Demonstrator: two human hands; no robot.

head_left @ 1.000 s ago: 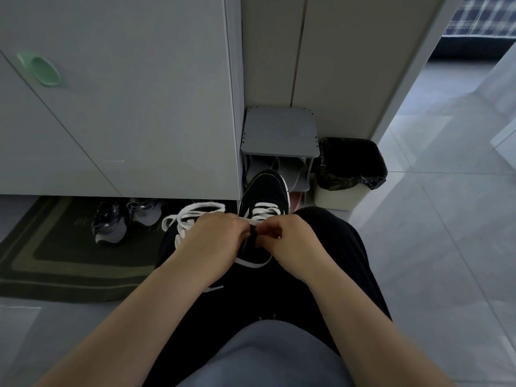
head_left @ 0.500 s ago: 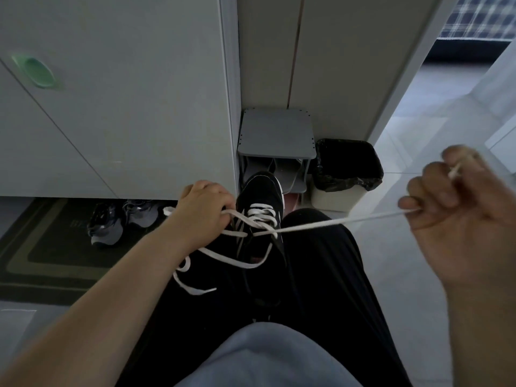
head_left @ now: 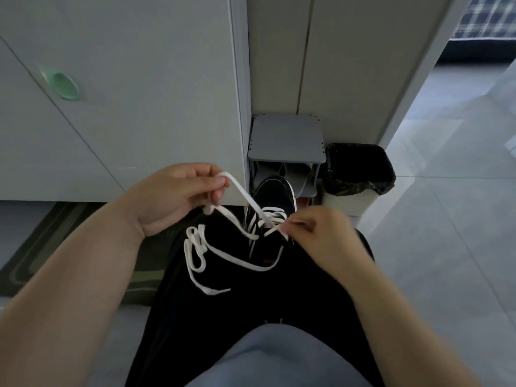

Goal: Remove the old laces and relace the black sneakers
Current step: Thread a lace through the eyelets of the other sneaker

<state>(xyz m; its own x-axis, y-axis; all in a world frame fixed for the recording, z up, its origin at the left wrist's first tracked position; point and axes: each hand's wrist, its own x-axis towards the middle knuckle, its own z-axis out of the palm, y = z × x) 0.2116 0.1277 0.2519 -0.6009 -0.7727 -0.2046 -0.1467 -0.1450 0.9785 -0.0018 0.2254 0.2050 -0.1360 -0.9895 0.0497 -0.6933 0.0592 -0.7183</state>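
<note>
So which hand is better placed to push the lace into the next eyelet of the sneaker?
Probably the right hand: it pinches the white lace right at the eyelets of the black sneaker. The left hand holds a loop of lace up, away from the shoe.

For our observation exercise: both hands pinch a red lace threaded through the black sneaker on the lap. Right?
No, the lace is white, not red. The head view shows the left hand and right hand both pinching it, threaded through the black sneaker on the lap.
</note>
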